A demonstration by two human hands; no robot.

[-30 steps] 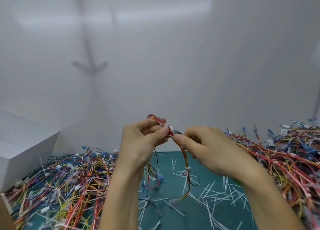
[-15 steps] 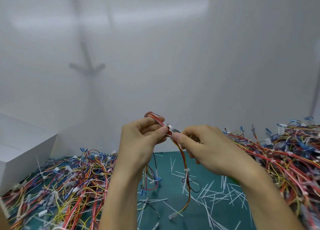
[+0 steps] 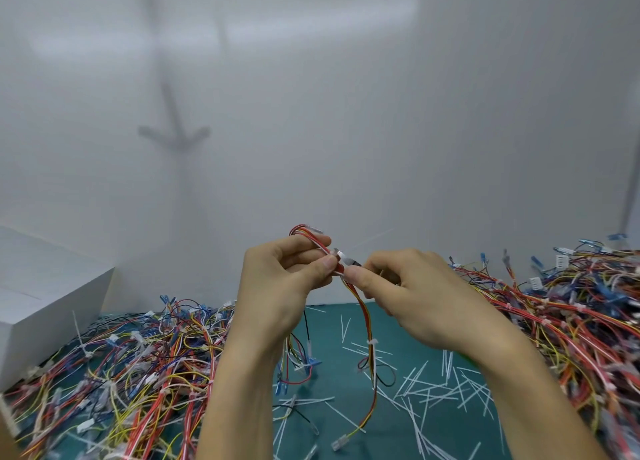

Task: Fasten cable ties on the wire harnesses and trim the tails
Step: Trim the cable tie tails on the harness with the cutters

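both hands (image 3: 346,286) pinching wire harness (image 3: 365,324), cable tie (image 3: 341,253) between

No text, label or number can be read.

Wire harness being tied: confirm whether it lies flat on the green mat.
No: left hand and right hand hold the wire harness up, hanging toward the green mat.

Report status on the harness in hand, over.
Left hand pinches wire harness, raised above mat. Right hand pinches it beside white cable tie. Nothing blocking; cut tails litter mat, harness piles either side.
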